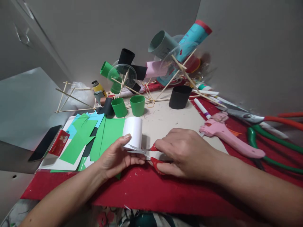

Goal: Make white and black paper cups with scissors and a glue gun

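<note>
My left hand (118, 155) grips a white paper tube (133, 131) by its lower edge, thumb on the outside. In my right hand (183, 154) is a pair of small scissors with red handles (156, 164). Their blades are apart and reach the tube's near end, beside my left thumb. Whether they are cutting into the paper I cannot tell. Just behind the tube stand two short green paper cups or rings (137, 106). Cut sheets of green paper (110, 134) lie to the left of it.
Behind stand wheel-like builds of sticks, clear discs (122, 75) and coloured paper tubes. A black paper ring (180, 97) stands on the beige board. On the right lie a pink glue gun (233, 135), a marker (202, 108) and large orange-handled shears (253, 118). A phone (44, 143) lies far left.
</note>
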Available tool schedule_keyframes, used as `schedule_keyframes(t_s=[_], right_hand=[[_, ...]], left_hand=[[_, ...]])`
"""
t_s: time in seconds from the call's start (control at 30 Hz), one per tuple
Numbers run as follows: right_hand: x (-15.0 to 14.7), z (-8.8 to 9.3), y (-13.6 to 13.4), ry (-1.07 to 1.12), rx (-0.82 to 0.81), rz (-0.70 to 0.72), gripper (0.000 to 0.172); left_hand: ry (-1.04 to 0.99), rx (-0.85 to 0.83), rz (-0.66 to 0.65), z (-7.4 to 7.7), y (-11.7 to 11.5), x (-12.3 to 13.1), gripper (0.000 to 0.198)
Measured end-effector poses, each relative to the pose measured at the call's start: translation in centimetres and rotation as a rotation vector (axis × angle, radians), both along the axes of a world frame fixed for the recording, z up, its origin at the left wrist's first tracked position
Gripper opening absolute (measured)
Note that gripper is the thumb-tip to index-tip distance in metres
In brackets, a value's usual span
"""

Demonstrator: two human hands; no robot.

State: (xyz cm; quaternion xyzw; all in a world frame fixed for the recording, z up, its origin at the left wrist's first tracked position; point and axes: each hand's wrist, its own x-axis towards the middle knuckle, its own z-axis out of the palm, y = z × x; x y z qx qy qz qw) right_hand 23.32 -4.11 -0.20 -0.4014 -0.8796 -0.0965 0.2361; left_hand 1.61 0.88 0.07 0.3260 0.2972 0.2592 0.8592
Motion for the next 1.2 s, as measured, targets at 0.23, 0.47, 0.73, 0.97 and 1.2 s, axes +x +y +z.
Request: schedule_keyframes(t_s=[0.23, 0.47, 0.73, 0.97, 1.2], right_hand=[[0.11, -0.23, 0.04, -0.071, 0.049, -0.016, 0.024], [0.20, -0.16, -0.07, -0.111, 0.007, -0.024, 0.025], [0.14, -0.10, -0.24, -0.138, -0.016, -0.034, 0.024], [0.28, -0.12, -0.17, -0.146, -0.015, -0.045, 0.024], [0.26, -0.02, -0.18, -0.171, -0.047, -0.051, 0.024]], left_hand=[[0.009, -0.031, -0.032, -0.30, 0.10, -0.01, 0.053], [0.024, -0.058, -0.020, -0.36, 0.09, 0.00, 0.051], [0.031, -0.075, -0.017, -0.48, 0.30, 0.07, 0.049], [0.070, -0.071, 0.008, -0.57, 0.35, 0.11, 0.042], [0.071, -0.066, 0.008, -0.75, 0.40, 0.07, 0.044]])
